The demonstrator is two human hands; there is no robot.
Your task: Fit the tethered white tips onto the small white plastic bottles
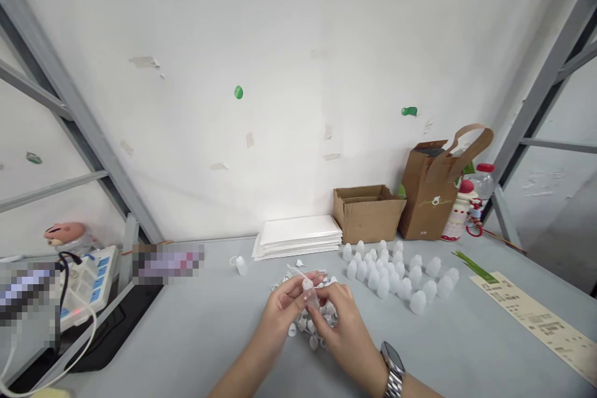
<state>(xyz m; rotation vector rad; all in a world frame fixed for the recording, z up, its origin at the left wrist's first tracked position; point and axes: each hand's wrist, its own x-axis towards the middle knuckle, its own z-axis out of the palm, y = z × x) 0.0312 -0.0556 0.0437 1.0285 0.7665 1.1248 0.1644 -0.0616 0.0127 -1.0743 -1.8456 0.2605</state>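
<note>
Between my two hands is a small translucent plastic bottle with a white cap piece at its top, from which a thin white strip sticks out to the upper left. My left hand pinches it near the cap. With thumb and fingers, my right hand grips the bottle's body from the right. Under and around the hands lies a pile of small white caps, partly hidden by them. To the left a similar capped bottle with a loop stands alone. Several translucent dome-shaped bottles stand grouped at right.
Behind are a stack of white sheets, an open cardboard box and a brown paper bag against the wall. A printed paper strip lies at right. A power strip with cables is at far left.
</note>
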